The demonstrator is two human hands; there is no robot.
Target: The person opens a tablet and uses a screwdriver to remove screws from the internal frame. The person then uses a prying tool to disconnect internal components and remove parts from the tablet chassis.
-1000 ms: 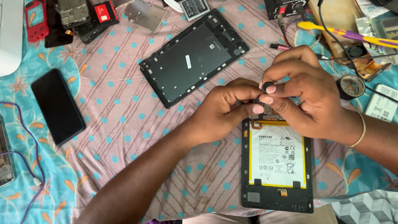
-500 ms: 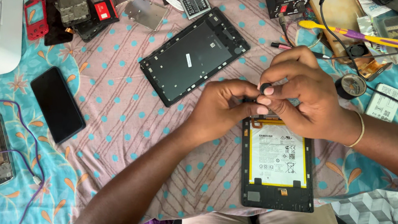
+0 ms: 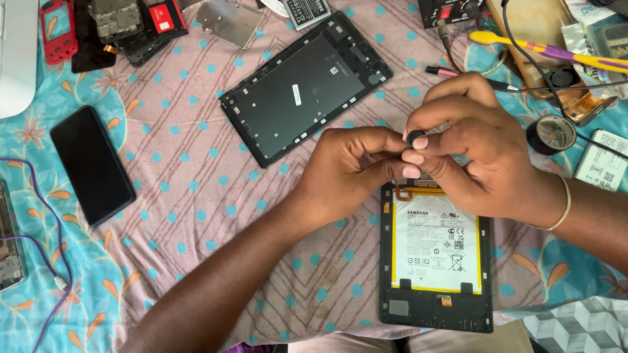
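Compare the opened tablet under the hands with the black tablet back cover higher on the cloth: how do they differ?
The opened tablet lies upright in the view; the back cover lies slanted. The tablet shows a white, yellow-edged battery; the cover is a bare dark shell. Both hands, left hand and right hand, work over the tablet's top edge; the cover lies untouched. Both are dark rectangles on the dotted cloth.

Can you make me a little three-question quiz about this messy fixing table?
1. True or false: both hands pinch one small black round part.
2. What lies right under the hands? A) a red phone B) an opened tablet with a white battery C) a toothbrush
3. Fill in: the black phone lies face up to the ____ of the hands.

Key: 1 true; 2 B; 3 left.
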